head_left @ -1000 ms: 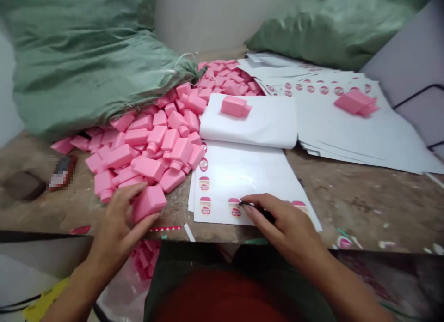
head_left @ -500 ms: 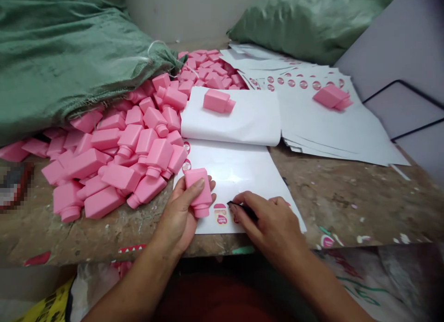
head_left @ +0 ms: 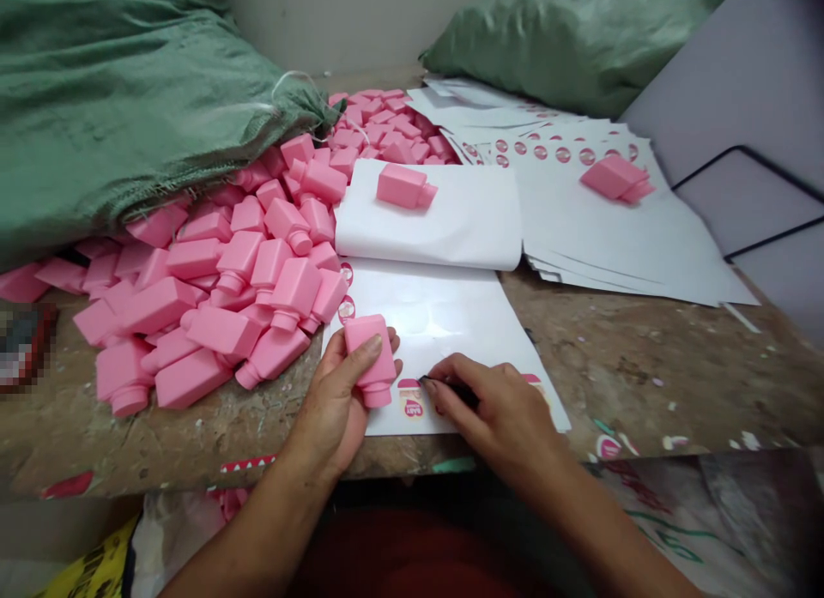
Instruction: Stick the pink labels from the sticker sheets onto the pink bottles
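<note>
My left hand [head_left: 341, 401] is closed around a pink plastic bottle [head_left: 372, 358], its neck pointing down toward me. My right hand [head_left: 493, 401] pinches a slim black tool [head_left: 462, 392], mostly covered by my fingers; its kind I cannot make out. The tool's tip rests at or just over the sticker sheet [head_left: 444, 315], beside a pink-and-white label sticker [head_left: 410, 401] at the near edge. More stickers lie partly under my right hand. The sheet's far part is folded back, and another pink bottle [head_left: 402, 187] lies on the fold.
Many pink bottles [head_left: 212, 323] are heaped on the left, spilling from a green woven sack [head_left: 116, 126]. To the right lies a stack of sticker sheets [head_left: 618, 246] with a pink bottle [head_left: 616, 180] on top. A second green sack [head_left: 566, 49] stands behind.
The black tool's tip has shifted very slightly left, toward the label sticker. My left hand with the bottle has hardly moved.
</note>
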The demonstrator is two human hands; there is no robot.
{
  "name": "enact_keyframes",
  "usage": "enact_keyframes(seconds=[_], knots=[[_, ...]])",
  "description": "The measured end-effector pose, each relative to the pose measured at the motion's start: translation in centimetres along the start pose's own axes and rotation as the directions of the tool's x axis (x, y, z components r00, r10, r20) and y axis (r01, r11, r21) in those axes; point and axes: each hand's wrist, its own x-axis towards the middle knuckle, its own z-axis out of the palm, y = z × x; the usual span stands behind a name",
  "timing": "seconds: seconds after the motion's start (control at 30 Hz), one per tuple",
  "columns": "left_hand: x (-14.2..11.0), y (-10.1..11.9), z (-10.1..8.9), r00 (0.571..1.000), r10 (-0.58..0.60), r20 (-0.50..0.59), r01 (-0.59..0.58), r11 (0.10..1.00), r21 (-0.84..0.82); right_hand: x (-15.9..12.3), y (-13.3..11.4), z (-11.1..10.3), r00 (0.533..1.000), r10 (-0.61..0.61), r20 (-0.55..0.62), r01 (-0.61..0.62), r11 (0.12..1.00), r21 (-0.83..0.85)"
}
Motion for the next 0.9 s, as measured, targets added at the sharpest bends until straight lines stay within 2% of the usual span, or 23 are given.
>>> enact_keyframes(seconds=[0.1, 0.17, 0.23, 0.3, 0.4, 0.47, 0.57, 0.67, 0.8, 0.9], knots=[[0.0, 0.2, 0.1, 0.999, -0.032, -0.018, 0.03, 0.997, -0.064, -0.4, 0.3, 0.2, 0.999, 0.038, 0.015, -0.039, 0.998, 0.047], [0.0, 0.4, 0.1, 0.998, -0.051, -0.026, 0.048, 0.993, -0.108, -1.2, 0.2, 0.3, 1.0, 0.002, 0.012, -0.002, 1.0, 0.016], [0.1, 0.5, 0.2, 0.998, -0.062, -0.031, 0.057, 0.989, -0.133, -2.1, -0.3, 0.2, 0.997, -0.047, 0.061, 0.044, 0.998, 0.049], [0.1, 0.6, 0.2, 0.998, -0.06, -0.033, 0.055, 0.989, -0.137, -3.1, -0.9, -0.6, 0.988, -0.074, 0.137, 0.043, 0.975, 0.216], [0.1, 0.6, 0.1, 0.999, -0.027, -0.019, 0.025, 0.993, -0.118, -3.6, -2.0, -2.6, 0.972, -0.114, 0.205, -0.024, 0.821, 0.571], [-0.2, 0.5, 0.1, 1.0, 0.015, 0.007, -0.015, 0.998, -0.06, -3.3, -2.6, -3.8, 0.99, -0.073, 0.117, -0.029, 0.72, 0.694], [-1.5, 0.0, 0.1, 0.995, 0.043, 0.088, -0.046, 0.998, 0.033, -2.3, -3.1, -4.6, 0.992, 0.122, -0.034, -0.057, 0.676, 0.735], [-3.0, -0.8, 0.4, 0.988, 0.016, 0.157, -0.017, 1.0, 0.006, -1.6, -3.6, -3.9, 0.975, 0.221, -0.021, -0.118, 0.596, 0.794], [-4.3, -1.6, 0.8, 0.986, 0.027, 0.166, -0.011, 0.995, -0.098, -1.5, -4.2, -2.5, 0.967, 0.248, -0.053, -0.075, 0.481, 0.873], [-4.5, -1.8, 1.0, 0.986, 0.034, 0.164, -0.013, 0.992, -0.125, -1.4, -4.5, -2.2, 0.966, 0.251, -0.068, -0.062, 0.475, 0.878]])
